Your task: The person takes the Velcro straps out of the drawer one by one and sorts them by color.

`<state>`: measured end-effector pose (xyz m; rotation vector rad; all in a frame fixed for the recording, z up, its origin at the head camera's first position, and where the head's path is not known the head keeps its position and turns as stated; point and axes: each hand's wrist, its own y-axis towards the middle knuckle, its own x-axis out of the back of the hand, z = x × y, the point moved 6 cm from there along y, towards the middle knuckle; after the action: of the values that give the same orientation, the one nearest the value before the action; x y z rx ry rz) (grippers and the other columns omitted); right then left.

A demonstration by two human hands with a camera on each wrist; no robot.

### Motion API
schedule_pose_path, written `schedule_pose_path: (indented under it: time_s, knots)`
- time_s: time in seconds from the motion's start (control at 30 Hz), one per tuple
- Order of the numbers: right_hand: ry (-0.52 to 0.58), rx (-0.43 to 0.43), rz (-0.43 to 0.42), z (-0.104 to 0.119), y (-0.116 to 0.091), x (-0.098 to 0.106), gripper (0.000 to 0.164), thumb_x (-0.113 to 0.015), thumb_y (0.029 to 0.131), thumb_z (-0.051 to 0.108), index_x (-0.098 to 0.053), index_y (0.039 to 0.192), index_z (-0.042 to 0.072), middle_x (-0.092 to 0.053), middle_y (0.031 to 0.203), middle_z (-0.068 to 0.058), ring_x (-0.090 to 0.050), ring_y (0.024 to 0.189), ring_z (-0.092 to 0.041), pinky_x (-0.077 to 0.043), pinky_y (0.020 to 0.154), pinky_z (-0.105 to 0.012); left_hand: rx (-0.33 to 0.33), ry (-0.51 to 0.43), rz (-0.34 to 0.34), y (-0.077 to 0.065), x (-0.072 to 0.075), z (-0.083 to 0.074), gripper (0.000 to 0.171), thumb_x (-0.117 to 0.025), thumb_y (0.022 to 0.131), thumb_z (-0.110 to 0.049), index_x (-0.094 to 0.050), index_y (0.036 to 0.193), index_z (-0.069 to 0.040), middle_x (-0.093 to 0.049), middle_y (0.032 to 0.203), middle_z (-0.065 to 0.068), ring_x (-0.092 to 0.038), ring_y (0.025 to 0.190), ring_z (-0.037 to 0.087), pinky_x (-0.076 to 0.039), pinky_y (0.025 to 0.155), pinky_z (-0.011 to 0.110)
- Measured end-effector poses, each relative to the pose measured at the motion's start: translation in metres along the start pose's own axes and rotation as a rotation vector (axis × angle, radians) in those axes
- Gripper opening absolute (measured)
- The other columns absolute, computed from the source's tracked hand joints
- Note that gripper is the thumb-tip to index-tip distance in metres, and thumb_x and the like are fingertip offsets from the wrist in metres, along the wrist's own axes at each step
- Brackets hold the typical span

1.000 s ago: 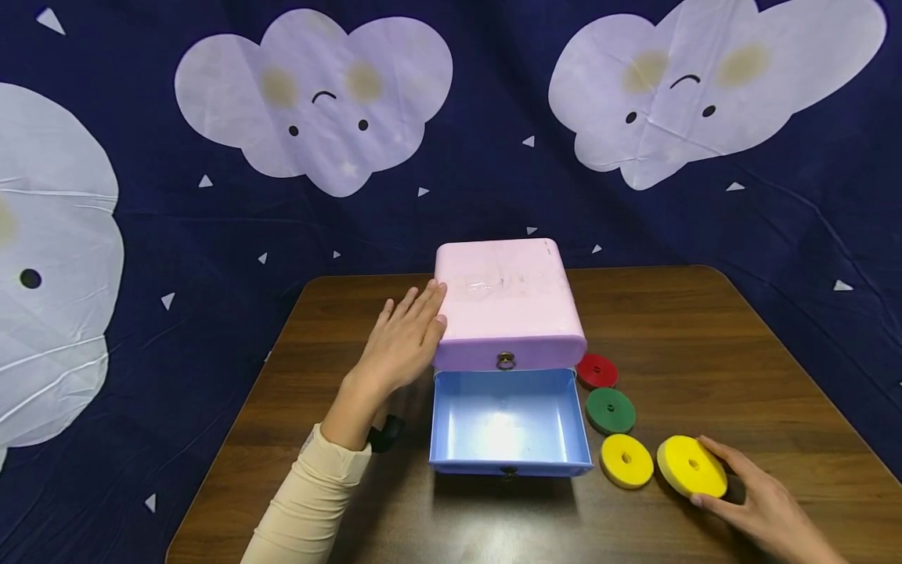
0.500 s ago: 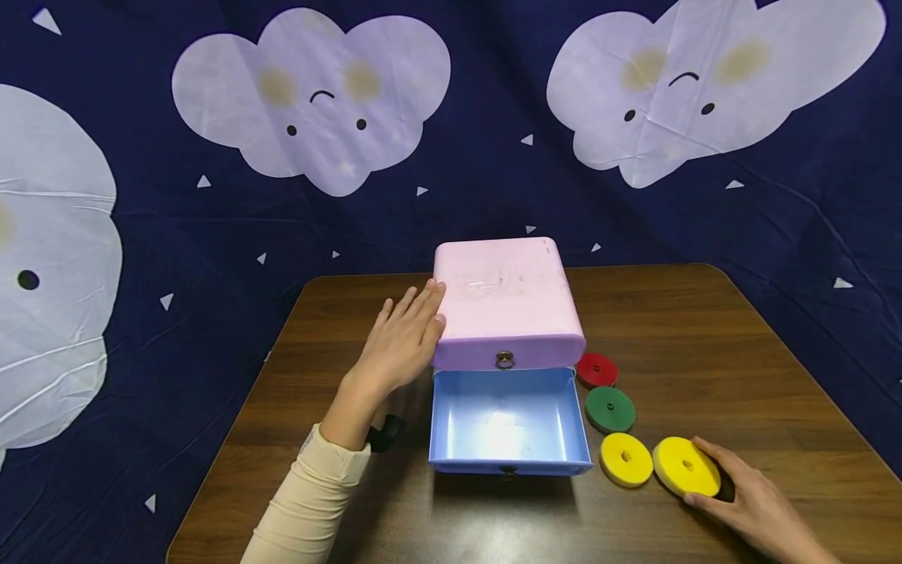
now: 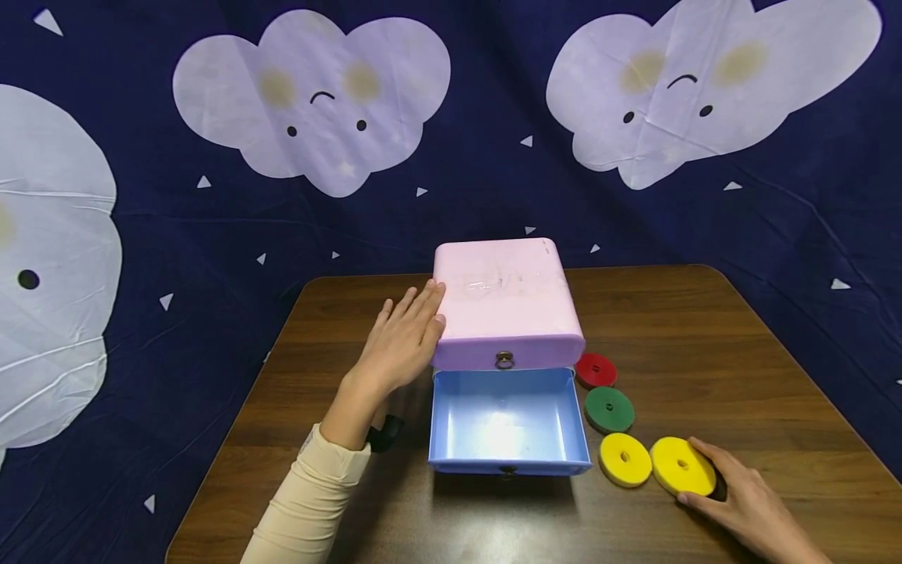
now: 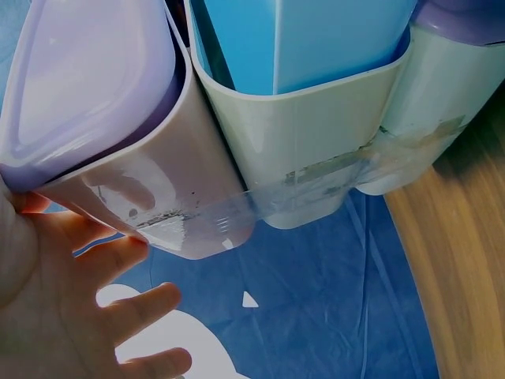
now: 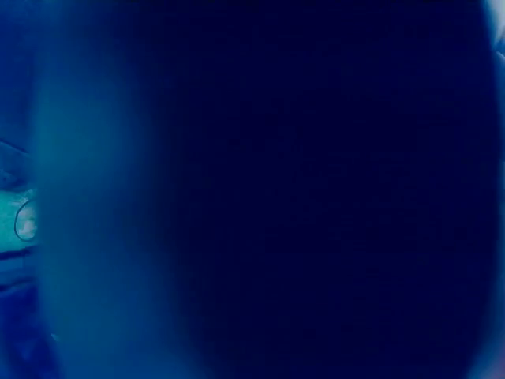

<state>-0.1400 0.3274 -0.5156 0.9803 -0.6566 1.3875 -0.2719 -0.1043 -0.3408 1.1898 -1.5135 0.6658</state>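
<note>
My left hand (image 3: 400, 345) lies with straight fingers against the left side of a small drawer unit (image 3: 507, 290) with a pink top. In the left wrist view its spread fingers (image 4: 146, 309) are beside the unit's pinkish outer shell (image 4: 170, 197). Below the purple top drawer front (image 3: 465, 354), a blue drawer (image 3: 502, 423) is pulled out, with nothing seen inside. My right hand (image 3: 754, 501) grips a thick yellow disc (image 3: 682, 467) between thumb and fingers. That disc is right beside a second yellow disc (image 3: 625, 460). A dark blur fills most of the right wrist view.
A green disc (image 3: 609, 410) and a red disc (image 3: 596, 370) lie in a row along the unit's right side on the wooden table (image 3: 712, 337). Behind the table hangs a dark blue cloth (image 3: 486, 211) with cloud prints.
My right hand has shifted the gripped yellow disc a little left, towards the other yellow disc. My left hand and the drawer unit have stayed put.
</note>
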Motion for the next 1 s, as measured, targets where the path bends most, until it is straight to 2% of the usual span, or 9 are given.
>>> schedule_pose_path:
  time_s: [0.47, 0.57, 0.63, 0.67, 0.7, 0.8, 0.87, 0.93, 1.0]
  knots:
    - [0.010, 0.016, -0.022, 0.004, 0.000, 0.006, 0.084, -0.081, 0.071, 0.030, -0.040, 0.138, 0.000, -0.050, 0.129, -0.031, -0.048, 0.109, -0.048, -0.040, 0.080, -0.061, 0.005, -0.006, 0.002, -0.001, -0.001, 0.002, 0.054, -0.015, 0.101, -0.044, -0.010, 0.153, -0.027, -0.010, 0.160, -0.006, -0.009, 0.149, 0.024, -0.003, 0.119, 0.053]
    - [-0.006, 0.027, -0.047, 0.009, 0.000, 0.012, 0.082, -0.081, 0.072, 0.028, -0.041, 0.138, 0.001, -0.051, 0.128, -0.027, -0.046, 0.109, -0.037, -0.043, 0.078, -0.058, 0.004, -0.005, 0.003, -0.001, 0.000, 0.002, 0.054, -0.015, 0.101, -0.044, -0.010, 0.153, -0.028, -0.010, 0.160, -0.006, -0.009, 0.149, 0.023, -0.003, 0.119, 0.053]
    - [-0.014, 0.048, -0.083, 0.014, 0.000, 0.017, 0.080, -0.082, 0.071, 0.026, -0.043, 0.137, 0.002, -0.053, 0.126, -0.023, -0.045, 0.111, -0.017, -0.047, 0.079, -0.045, 0.005, -0.003, 0.001, -0.001, 0.000, 0.002, 0.054, -0.015, 0.102, -0.044, -0.010, 0.153, -0.028, -0.010, 0.160, -0.006, -0.009, 0.149, 0.023, -0.003, 0.119, 0.053]
    - [-0.012, 0.065, -0.103, 0.017, 0.000, 0.020, 0.079, -0.082, 0.071, 0.025, -0.044, 0.137, 0.003, -0.054, 0.125, -0.022, -0.042, 0.111, -0.009, -0.047, 0.077, -0.044, 0.006, -0.001, 0.001, -0.001, 0.000, 0.002, 0.054, -0.015, 0.102, -0.044, -0.010, 0.153, -0.028, -0.010, 0.160, -0.006, -0.009, 0.149, 0.023, -0.004, 0.120, 0.053]
    - [-0.016, 0.085, -0.132, 0.021, 0.000, 0.023, 0.078, -0.083, 0.069, 0.023, -0.046, 0.135, 0.004, -0.055, 0.123, -0.019, -0.039, 0.109, 0.001, -0.047, 0.078, -0.034, 0.008, -0.001, 0.001, -0.001, 0.000, 0.002, 0.054, -0.016, 0.102, -0.044, -0.010, 0.153, -0.028, -0.010, 0.160, -0.007, -0.009, 0.149, 0.023, -0.004, 0.120, 0.053]
    - [0.003, 0.167, -0.218, 0.035, 0.000, 0.032, 0.078, -0.086, 0.064, 0.017, -0.050, 0.133, 0.006, -0.055, 0.126, 0.001, -0.025, 0.109, 0.021, -0.035, 0.081, -0.010, 0.009, 0.000, -0.002, -0.001, 0.000, 0.002, 0.053, -0.016, 0.102, -0.044, -0.010, 0.152, -0.029, -0.010, 0.160, -0.007, -0.009, 0.149, 0.022, -0.004, 0.120, 0.053]
    - [0.032, 0.238, -0.270, 0.047, 0.000, 0.038, 0.080, -0.087, 0.059, 0.012, -0.053, 0.131, 0.004, -0.050, 0.128, 0.015, -0.027, 0.113, 0.021, -0.030, 0.089, -0.004, 0.007, 0.000, -0.002, 0.000, 0.000, 0.001, 0.054, -0.016, 0.101, -0.044, -0.010, 0.153, -0.029, -0.010, 0.160, -0.007, -0.009, 0.149, 0.023, -0.004, 0.120, 0.053]
    - [0.059, 0.301, -0.308, 0.058, -0.001, 0.042, 0.081, -0.087, 0.055, 0.008, -0.055, 0.129, 0.002, -0.043, 0.128, 0.027, -0.027, 0.117, 0.021, -0.021, 0.089, 0.002, 0.006, 0.002, 0.000, 0.000, 0.000, 0.001, 0.054, -0.015, 0.101, -0.044, -0.009, 0.153, -0.029, -0.010, 0.160, -0.007, -0.009, 0.149, 0.023, -0.004, 0.120, 0.053]
    - [0.093, 0.354, -0.330, 0.069, -0.001, 0.046, 0.080, -0.087, 0.052, 0.003, -0.056, 0.126, -0.001, -0.043, 0.130, 0.027, -0.031, 0.118, 0.017, -0.019, 0.093, 0.003, 0.002, 0.004, 0.001, 0.000, 0.000, 0.001, 0.054, -0.015, 0.101, -0.044, -0.009, 0.153, -0.029, -0.010, 0.160, -0.006, -0.009, 0.149, 0.023, -0.004, 0.119, 0.053]
